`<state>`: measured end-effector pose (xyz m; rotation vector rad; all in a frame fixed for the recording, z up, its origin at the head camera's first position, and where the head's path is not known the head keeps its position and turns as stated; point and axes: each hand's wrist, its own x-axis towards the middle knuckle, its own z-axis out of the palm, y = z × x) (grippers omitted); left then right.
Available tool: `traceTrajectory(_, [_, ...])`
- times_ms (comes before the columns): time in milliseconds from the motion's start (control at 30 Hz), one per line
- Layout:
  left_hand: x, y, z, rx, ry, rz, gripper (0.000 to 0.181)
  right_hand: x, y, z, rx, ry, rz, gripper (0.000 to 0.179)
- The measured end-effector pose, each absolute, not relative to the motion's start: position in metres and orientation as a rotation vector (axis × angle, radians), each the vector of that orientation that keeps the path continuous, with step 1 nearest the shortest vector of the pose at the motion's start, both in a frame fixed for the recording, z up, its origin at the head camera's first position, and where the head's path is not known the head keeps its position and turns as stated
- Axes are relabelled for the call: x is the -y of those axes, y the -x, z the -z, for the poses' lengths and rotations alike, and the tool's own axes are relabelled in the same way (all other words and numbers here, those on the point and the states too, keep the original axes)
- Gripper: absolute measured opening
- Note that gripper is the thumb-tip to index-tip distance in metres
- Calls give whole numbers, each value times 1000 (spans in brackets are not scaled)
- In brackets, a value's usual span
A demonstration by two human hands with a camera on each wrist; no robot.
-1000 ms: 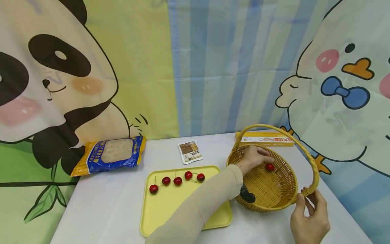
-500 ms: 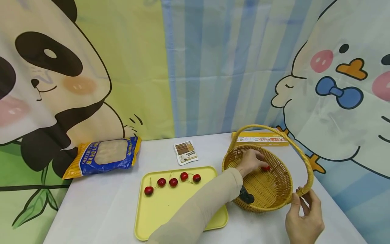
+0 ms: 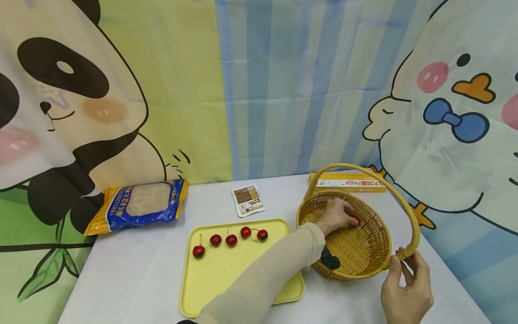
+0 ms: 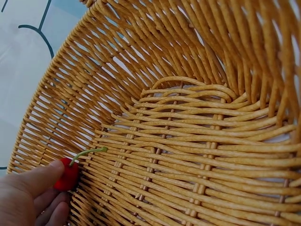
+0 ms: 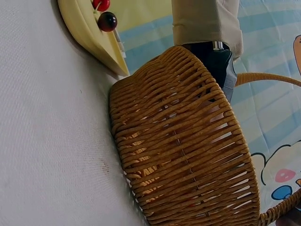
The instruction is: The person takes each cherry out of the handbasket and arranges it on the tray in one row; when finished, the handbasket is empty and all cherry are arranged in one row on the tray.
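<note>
My left hand (image 3: 337, 216) reaches inside the wicker basket (image 3: 358, 254) and pinches a red cherry (image 4: 67, 175) between thumb and fingers, close to the far wall. A green stem (image 4: 89, 152) curves up from the cherry in the left wrist view. In the head view the fingers partly cover that cherry. My right hand (image 3: 408, 288) grips the foot of the basket's arched handle (image 3: 413, 225) with thumb and fingertips, outside the near right rim. Left of the basket, a yellow tray (image 3: 214, 281) carries several stemmed cherries (image 3: 231, 240) along its far side.
A blue and yellow pasta bag (image 3: 139, 204) lies at the back left. A small brown and white packet (image 3: 247, 200) is behind the tray. The yellow box (image 3: 352, 182) sits behind the basket. A printed curtain (image 3: 271, 90) hangs at the table's back edge.
One second ago the cherry showed whole just below the left fingertips. Those fingers have come down and pinched it. The right hand stays at the handle, and the head view has shifted slightly.
</note>
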<state>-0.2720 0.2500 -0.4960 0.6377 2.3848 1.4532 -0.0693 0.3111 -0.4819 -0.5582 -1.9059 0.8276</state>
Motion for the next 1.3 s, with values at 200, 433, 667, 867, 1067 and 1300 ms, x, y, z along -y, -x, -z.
traceTrajectory(200, [-252, 273, 498, -2398, -656, -1426, 21, -310, 70, 481, 1912, 570, -819, 45])
traceTrajectory(433, [-244, 272, 492, -2323, -600, -1511, 19, -308, 71, 481, 1922, 601, -817, 44])
traceTrajectory(667, [-233, 276, 475, -2329, -575, -1542, 15, -312, 71, 484, 1926, 668, -828, 46])
traceTrajectory(867, [-215, 272, 455, -2321, -575, -1538, 14, -311, 70, 485, 1907, 652, -825, 44])
traceTrajectory(1067, [-189, 269, 440, -2348, -664, -1525, 19, -310, 70, 485, 1907, 637, -823, 43])
traceTrajectory(1300, [-166, 263, 434, -2358, -674, -1551, 20, -307, 70, 481, 1929, 762, -836, 44])
